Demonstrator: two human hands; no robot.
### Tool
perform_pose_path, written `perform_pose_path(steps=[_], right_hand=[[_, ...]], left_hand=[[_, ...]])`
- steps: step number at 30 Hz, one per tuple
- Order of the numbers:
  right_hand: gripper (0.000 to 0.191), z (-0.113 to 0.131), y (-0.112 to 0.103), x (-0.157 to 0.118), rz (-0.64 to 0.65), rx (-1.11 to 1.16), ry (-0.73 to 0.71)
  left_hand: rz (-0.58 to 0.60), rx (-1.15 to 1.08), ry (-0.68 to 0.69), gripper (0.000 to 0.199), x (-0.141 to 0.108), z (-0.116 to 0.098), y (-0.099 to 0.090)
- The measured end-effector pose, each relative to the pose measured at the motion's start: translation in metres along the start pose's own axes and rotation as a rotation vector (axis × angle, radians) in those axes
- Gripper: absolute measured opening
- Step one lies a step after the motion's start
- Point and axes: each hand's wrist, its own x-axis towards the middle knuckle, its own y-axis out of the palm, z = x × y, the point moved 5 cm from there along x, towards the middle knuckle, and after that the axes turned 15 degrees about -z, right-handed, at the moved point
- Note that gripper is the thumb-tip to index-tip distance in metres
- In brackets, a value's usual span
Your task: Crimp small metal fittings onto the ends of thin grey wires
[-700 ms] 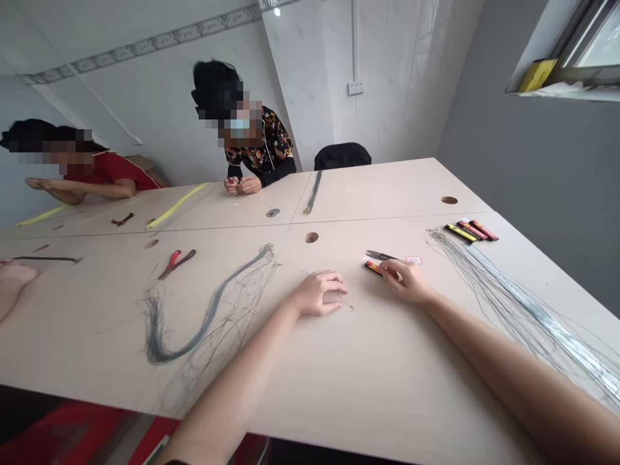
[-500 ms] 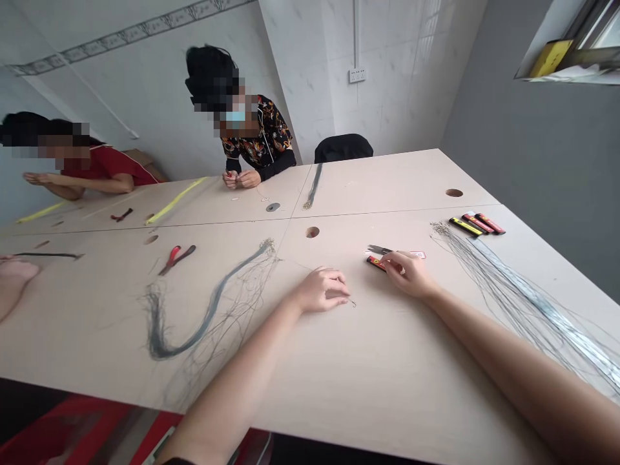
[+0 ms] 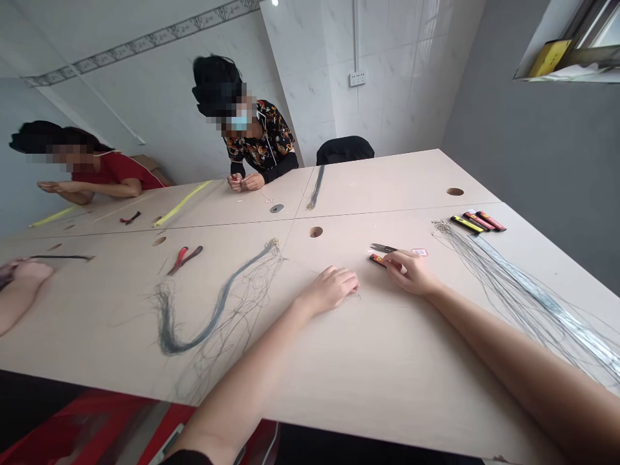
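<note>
My left hand rests low over the table, fingers closed on a thin thread. The thread's small looped end sticks out by the fingertips. My right hand lies with curled fingers over the near ends of a pair of snips and a red lighter. Which of these the fingers grip, if either, is hidden. Just behind that hand is a small red-edged label. To the left of my left hand, a bundle of grey threads curves across the table, with loose strands beside it.
Right of my arm lies another thread bundle by a shiny strip, with several lighters behind. Red-handled pliers lie left. Holes pierce the tabletop. Two people sit opposite; another person's hand is far left.
My left hand has shifted slightly right and its fingers have drawn closer together over the thread. My right hand stays by the snips and lighter. The view has tilted a little.
</note>
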Motion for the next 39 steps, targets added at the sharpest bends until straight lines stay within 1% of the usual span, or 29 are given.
perform_pose_path(steps=[3, 6, 8, 10, 12, 13, 15, 17, 20, 23, 26, 29, 33, 39], right_hand=[[0.02, 0.002, 0.002, 0.005, -0.02, 0.07, 0.093], [0.02, 0.008, 0.017, 0.012, 0.063, 0.148, 0.188], [0.019, 0.011, 0.028, 0.016, 0.106, 0.181, 0.24], [0.02, 0.01, 0.036, 0.017, 0.077, 0.198, 0.296], [0.022, 0.007, 0.038, 0.015, 0.019, 0.198, 0.326], [0.022, 0.006, 0.039, 0.013, 0.006, 0.19, 0.317], [0.02, 0.007, 0.038, 0.008, 0.008, 0.169, 0.256], [0.018, 0.008, 0.036, 0.005, 0.013, 0.147, 0.185], [0.017, 0.009, 0.033, 0.004, -0.024, 0.119, 0.144], [0.018, 0.01, 0.035, 0.007, -0.038, 0.12, 0.125], [0.016, 0.011, 0.037, 0.006, -0.009, 0.101, 0.096], [0.012, 0.011, 0.04, 0.003, 0.055, 0.074, 0.068], [0.012, 0.011, 0.043, 0.0, 0.095, 0.037, 0.059], [0.011, 0.012, 0.047, -0.003, 0.113, -0.027, 0.036]], left_hand=[[-0.223, 0.016, -0.094, 0.014, 0.001, 0.009, -0.009], [-0.437, -0.05, -0.195, 0.016, 0.002, 0.019, -0.014], [-0.546, -0.132, -0.261, 0.015, 0.006, 0.026, -0.013], [-0.603, -0.208, -0.329, 0.016, 0.011, 0.033, -0.008], [-0.601, -0.266, -0.37, 0.017, 0.017, 0.037, -0.002], [-0.587, -0.285, -0.374, 0.018, 0.019, 0.038, 0.001], [-0.555, -0.297, -0.358, 0.017, 0.02, 0.038, 0.005], [-0.525, -0.28, -0.317, 0.016, 0.019, 0.035, 0.006], [-0.501, -0.272, -0.251, 0.016, 0.016, 0.03, 0.004], [-0.494, -0.293, -0.264, 0.016, 0.016, 0.031, 0.003], [-0.452, -0.307, -0.298, 0.018, 0.018, 0.032, 0.006], [-0.415, -0.316, -0.295, 0.019, 0.019, 0.032, 0.009], [-0.417, -0.329, -0.263, 0.019, 0.019, 0.031, 0.01], [-0.434, -0.363, -0.232, 0.02, 0.02, 0.028, 0.01]])
